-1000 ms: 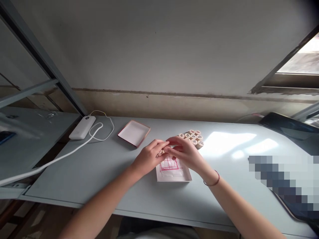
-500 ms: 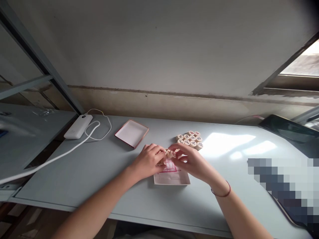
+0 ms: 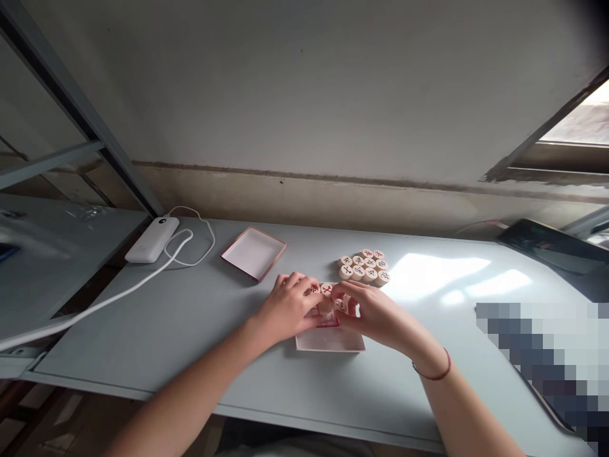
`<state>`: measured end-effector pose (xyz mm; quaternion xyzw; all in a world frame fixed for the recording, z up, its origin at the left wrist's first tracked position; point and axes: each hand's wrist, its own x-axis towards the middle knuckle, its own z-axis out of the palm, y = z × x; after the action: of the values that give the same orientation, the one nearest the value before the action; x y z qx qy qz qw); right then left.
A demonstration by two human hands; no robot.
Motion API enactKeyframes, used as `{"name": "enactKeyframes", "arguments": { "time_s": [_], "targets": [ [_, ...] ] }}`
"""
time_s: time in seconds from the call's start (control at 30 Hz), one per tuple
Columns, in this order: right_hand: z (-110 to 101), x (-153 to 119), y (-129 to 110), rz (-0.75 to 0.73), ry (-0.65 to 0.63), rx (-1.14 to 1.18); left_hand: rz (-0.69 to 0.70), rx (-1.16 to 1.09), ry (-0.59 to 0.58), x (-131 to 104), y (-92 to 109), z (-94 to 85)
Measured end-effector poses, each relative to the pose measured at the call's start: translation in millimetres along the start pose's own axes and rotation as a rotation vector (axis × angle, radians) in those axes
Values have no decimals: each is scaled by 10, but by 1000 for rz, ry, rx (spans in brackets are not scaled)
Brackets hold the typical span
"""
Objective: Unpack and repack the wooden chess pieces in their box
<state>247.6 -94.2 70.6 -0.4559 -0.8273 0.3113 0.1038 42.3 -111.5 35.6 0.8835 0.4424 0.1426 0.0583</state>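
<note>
Both hands are over an open white box (image 3: 330,341) on the desk. In it lies a sheet with a red-lined grid (image 3: 328,322) and, along its far side, several round wooden xiangqi pieces (image 3: 326,290). My right hand (image 3: 371,311) pinches one xiangqi piece (image 3: 340,305) between thumb and fingers, slightly tilted. My left hand (image 3: 288,308) is curled around xiangqi pieces at the box's left side; its fingers partly hide them. Just beyond the box, more xiangqi pieces (image 3: 364,266) stand in stacks side by side, faces up.
The box lid (image 3: 254,252) lies open side up on the desk (image 3: 190,343) to the left. Behind it are a white power bank (image 3: 152,240) and a white cable (image 3: 118,293). A dark tablet-like device (image 3: 547,251) is at the far right, near the wall (image 3: 304,114).
My right hand has turned and shifted slightly right, with a piece now visible in its pinch. My left thumb has moved right over the grid sheet. More pieces show between the hands.
</note>
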Motion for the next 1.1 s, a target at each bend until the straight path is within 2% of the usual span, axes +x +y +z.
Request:
{"name": "enactKeyframes", "arguments": {
  "time_s": [0.17,0.33,0.73,1.1],
  "targets": [
    [-56,-16,-33,21,3,-28,45,126,5,70,120,67],
    [-57,-18,-9,-18,21,-18,62,199,-25,82,160,75],
    [-66,-18,-8,-15,6,-24,57,132,-124,79,198,-16],
    [-102,-30,37,-40,57,0,63,79,-132,45,157,-64]
  ]
}}
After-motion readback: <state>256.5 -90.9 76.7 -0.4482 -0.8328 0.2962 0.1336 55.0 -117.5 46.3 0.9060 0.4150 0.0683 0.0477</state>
